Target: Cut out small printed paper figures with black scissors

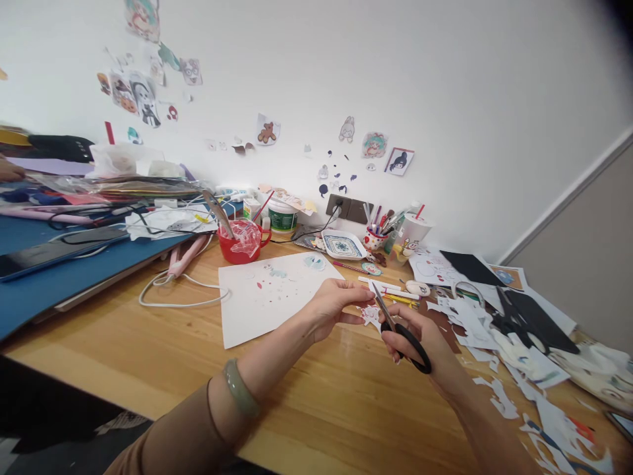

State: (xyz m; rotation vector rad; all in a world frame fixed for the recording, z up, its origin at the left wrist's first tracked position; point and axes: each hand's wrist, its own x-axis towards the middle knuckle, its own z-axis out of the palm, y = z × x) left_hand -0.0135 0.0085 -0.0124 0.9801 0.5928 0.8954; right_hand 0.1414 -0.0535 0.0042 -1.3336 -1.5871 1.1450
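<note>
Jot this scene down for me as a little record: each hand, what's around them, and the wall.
Left hand: pinching a small paper piece
Right hand: holding black-handled scissors, blades at the paper
Surface: wooden table
Beyond left hand: large white sheet bearing small cutouts; red mug
Right side: paper scraps
Wall: drawings stuck on, including a brown bear

Brown sleeve (pixel 171 429), pale green bangle (pixel 240 389).
</note>
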